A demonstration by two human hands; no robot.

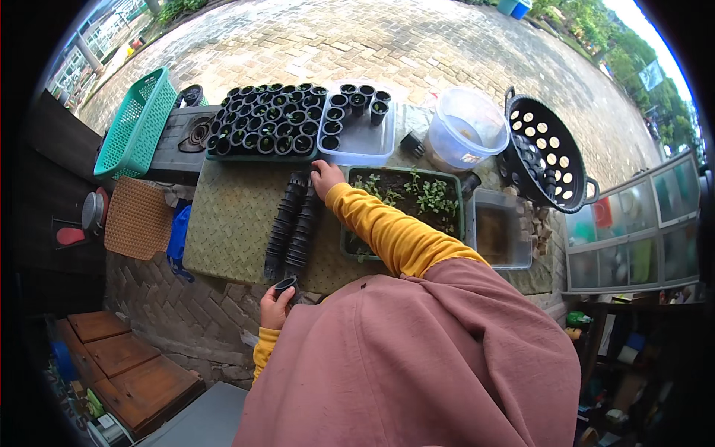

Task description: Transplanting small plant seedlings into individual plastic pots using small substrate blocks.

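My left hand (274,309) grips a single small black plastic net pot (286,284) by its side, rim facing up, at the near edge of the table. Two long stacks of nested black pots (284,226) lie side by side, pointing away from me. At the far end of the right-hand stack (300,234) is my right hand (327,177), fingers bent; whether they grip a pot is hidden. Just beyond it stands a clear plastic tub (363,146) with several potted seedlings along its left and far sides. Left of that, a tray is packed with potted seedlings (268,120).
Under my right forearm sits a green tray of soil and seedlings (433,195). Farther right are a clear box (494,232), a round clear bucket (468,125) and a black perforated basket (544,148). A turquoise basket (137,125) rests by a stove (187,137) at left.
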